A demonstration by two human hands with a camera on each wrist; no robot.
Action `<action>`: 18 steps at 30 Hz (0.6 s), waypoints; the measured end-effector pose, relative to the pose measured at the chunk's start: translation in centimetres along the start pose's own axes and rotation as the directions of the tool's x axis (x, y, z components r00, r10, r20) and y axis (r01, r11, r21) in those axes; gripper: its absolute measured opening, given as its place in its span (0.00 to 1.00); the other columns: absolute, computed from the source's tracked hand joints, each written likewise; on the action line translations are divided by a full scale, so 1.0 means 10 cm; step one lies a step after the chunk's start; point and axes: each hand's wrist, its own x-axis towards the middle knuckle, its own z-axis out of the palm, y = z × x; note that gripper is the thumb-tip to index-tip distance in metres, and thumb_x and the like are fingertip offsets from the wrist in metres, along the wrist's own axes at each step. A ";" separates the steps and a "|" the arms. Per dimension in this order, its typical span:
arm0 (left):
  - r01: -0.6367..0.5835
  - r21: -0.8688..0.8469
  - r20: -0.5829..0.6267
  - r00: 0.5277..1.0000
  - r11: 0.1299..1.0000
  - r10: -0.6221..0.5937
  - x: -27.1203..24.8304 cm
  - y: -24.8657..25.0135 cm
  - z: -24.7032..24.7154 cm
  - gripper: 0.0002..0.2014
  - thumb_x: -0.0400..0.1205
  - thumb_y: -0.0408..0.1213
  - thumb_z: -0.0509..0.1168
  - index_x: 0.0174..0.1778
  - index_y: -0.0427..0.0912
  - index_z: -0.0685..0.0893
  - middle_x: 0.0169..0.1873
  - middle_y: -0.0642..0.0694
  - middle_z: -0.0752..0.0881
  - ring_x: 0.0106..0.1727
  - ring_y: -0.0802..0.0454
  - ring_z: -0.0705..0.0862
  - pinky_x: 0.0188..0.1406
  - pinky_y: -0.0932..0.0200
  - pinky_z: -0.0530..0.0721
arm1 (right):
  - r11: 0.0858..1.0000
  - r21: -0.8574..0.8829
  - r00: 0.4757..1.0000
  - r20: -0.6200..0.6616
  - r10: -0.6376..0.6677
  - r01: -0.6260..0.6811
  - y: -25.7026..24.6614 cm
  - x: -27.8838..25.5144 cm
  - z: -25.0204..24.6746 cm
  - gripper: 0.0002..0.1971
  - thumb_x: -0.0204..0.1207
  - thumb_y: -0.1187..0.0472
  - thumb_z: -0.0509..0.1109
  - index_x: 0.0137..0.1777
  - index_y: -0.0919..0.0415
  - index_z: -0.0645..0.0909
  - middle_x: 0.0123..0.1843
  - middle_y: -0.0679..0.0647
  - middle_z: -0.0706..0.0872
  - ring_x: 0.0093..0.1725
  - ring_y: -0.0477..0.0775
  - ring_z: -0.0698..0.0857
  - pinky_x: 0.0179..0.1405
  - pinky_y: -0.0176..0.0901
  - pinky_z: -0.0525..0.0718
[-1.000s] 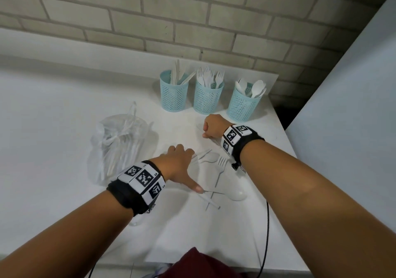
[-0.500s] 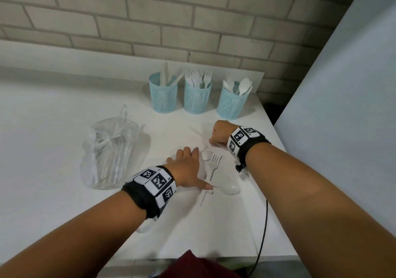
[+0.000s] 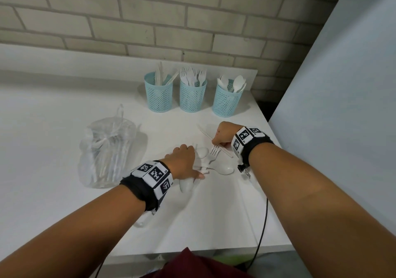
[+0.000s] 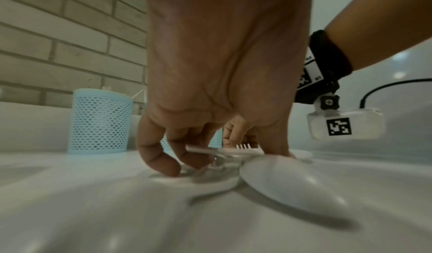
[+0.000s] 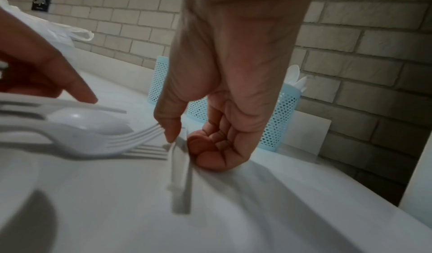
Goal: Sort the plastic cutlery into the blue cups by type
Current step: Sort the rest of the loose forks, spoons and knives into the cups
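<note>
Three blue mesh cups stand at the back: the left cup (image 3: 158, 94) holds knives, the middle cup (image 3: 192, 96) forks, the right cup (image 3: 227, 100) spoons. Loose white cutlery lies before me: a fork (image 3: 214, 153) and two spoons (image 3: 225, 168) (image 3: 202, 152). My left hand (image 3: 185, 160) curls its fingers round a spoon's handle; its bowl (image 3: 186, 185) points back at me and fills the left wrist view (image 4: 287, 183). My right hand (image 3: 221, 137) pinches a knife (image 3: 204, 133) between thumb and fingers (image 5: 180, 164), low over the table. The fork (image 5: 105, 142) lies just left of it.
A clear plastic bag (image 3: 109, 149) with more cutlery lies at the left on the white table (image 3: 64, 117). A brick wall runs behind the cups. A pale panel (image 3: 342, 106) stands along the table's right edge. A black cable (image 3: 262, 230) hangs over the front edge.
My right hand came back from the cups and picked a knife off the table. My left hand, flat on the pile before, has curled round a spoon.
</note>
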 end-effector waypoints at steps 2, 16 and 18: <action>0.008 -0.069 0.028 1.000 0.998 -0.007 0.03 -0.04 0.00 0.33 0.72 0.54 0.72 0.65 0.38 0.71 0.61 0.40 0.77 0.61 0.43 0.77 0.60 0.49 0.78 | 0.998 0.063 1.000 0.003 0.007 -0.007 0.04 0.02 0.00 0.08 0.60 0.57 0.71 0.32 0.63 0.82 0.33 0.59 0.87 0.33 0.59 0.85 0.45 0.46 0.86; 0.097 -0.088 -0.061 0.993 0.991 -0.103 0.19 -0.06 -0.12 0.12 0.85 0.37 0.55 0.54 0.34 0.79 0.51 0.37 0.82 0.46 0.47 0.75 0.41 0.59 0.72 | 0.747 0.610 0.962 0.223 0.156 -0.263 0.15 0.05 -0.05 0.06 0.63 0.60 0.74 0.31 0.60 0.81 0.30 0.55 0.79 0.31 0.52 0.76 0.43 0.44 0.84; 0.117 -0.230 -0.078 0.987 0.966 -0.139 0.22 -0.10 -0.17 0.14 0.86 0.37 0.54 0.57 0.31 0.78 0.49 0.37 0.81 0.47 0.43 0.79 0.38 0.58 0.75 | 0.674 0.682 0.956 0.257 0.140 -0.282 0.18 0.09 -0.06 0.08 0.66 0.57 0.74 0.32 0.60 0.82 0.39 0.58 0.83 0.39 0.57 0.80 0.47 0.48 0.88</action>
